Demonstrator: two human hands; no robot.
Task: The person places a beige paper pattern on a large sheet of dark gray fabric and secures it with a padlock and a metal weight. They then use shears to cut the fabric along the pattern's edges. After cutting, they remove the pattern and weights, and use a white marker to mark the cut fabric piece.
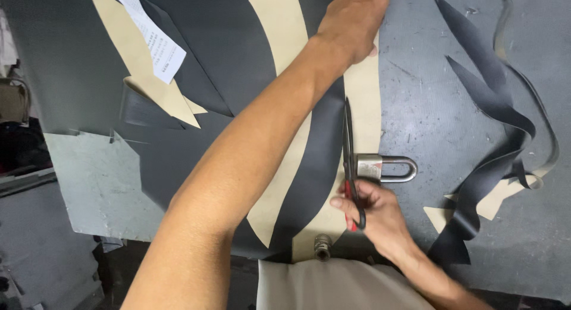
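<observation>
Grey worktable (428,108): two hands, one scissors (350,161), one padlock (383,168).

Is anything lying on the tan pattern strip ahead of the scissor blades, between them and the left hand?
Nothing visible does: the tan pattern strip is bare from the scissors up to the left hand. The padlock sits just right of the blades.

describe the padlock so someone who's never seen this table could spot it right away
On the grey worktable, find the beige pattern strip the scissors are cutting. The padlock lies at its right edge, above the right hand: the only shiny metal piece with a loop.
</observation>
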